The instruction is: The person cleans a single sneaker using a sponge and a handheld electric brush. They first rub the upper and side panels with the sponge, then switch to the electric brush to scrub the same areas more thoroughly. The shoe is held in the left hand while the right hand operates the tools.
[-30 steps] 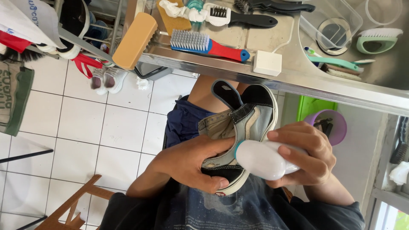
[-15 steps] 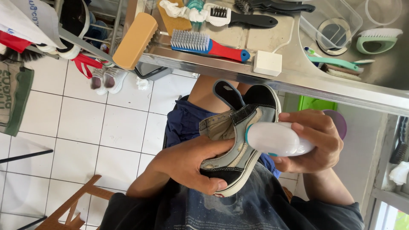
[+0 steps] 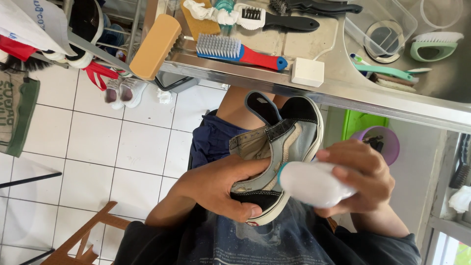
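The fingers (image 3: 235, 208) of the left hand (image 3: 216, 189) are curled shut around a grey and black shoe (image 3: 277, 162), thumb across the upper and fingertips under the sole, holding it above the lap, below the table (image 3: 343, 91) edge. The right hand (image 3: 360, 179) is wrapped closed around a white bottle (image 3: 314, 184) with a teal collar, its end pressed to the shoe's side. To do this well, it seems wise to keep the shoe tilted and steady, and the bottle end close to the fabric so nothing lands on the shirt.

On the table lie a blue and red brush (image 3: 235, 51), a black brush (image 3: 274, 17), a tan wooden brush (image 3: 154, 46) overhanging the edge, a white block (image 3: 307, 72), a green brush (image 3: 434, 44) and a clear tub (image 3: 380, 29). A purple cup (image 3: 385, 142) sits beneath, small shoes (image 3: 120, 91) on the tiled floor (image 3: 88, 147). The table edge is near the shoe's heel, leaving little room upward.
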